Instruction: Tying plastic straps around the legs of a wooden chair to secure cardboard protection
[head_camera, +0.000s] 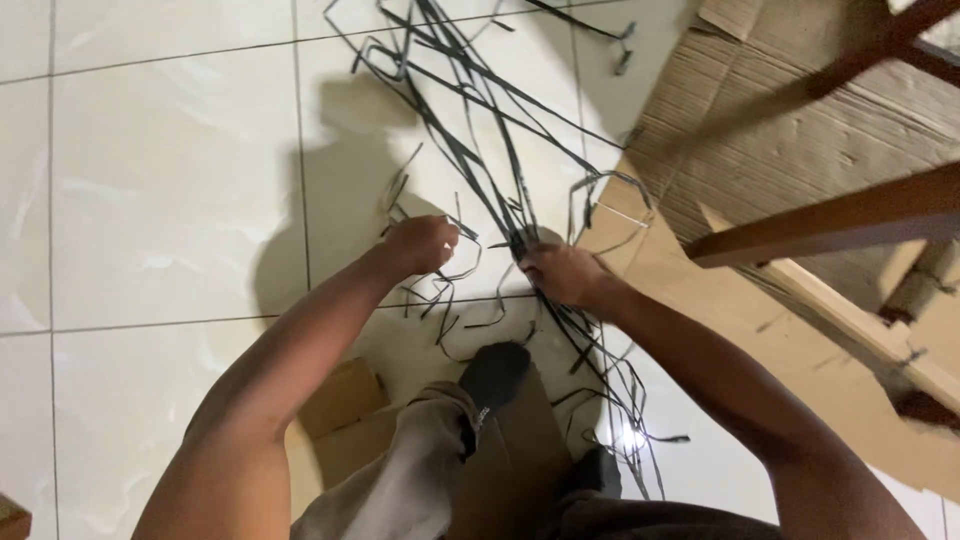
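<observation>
A tangle of long black plastic straps (470, 110) lies spread over the white tiled floor (160, 180). My right hand (562, 274) is closed around a bunch of these straps where they gather near the middle. My left hand (422, 243) is curled on a few shorter strap pieces just to the left of the bunch. Loose short strap ends (440, 310) lie under and between both hands. My foot in a dark sock (495, 375) stands right below the hands.
Flattened brown cardboard (760, 130) covers the floor at the right, with dark wooden furniture legs (850, 215) crossing above it. A small piece of cardboard (345, 400) lies by my left leg. More straps trail toward the bottom middle.
</observation>
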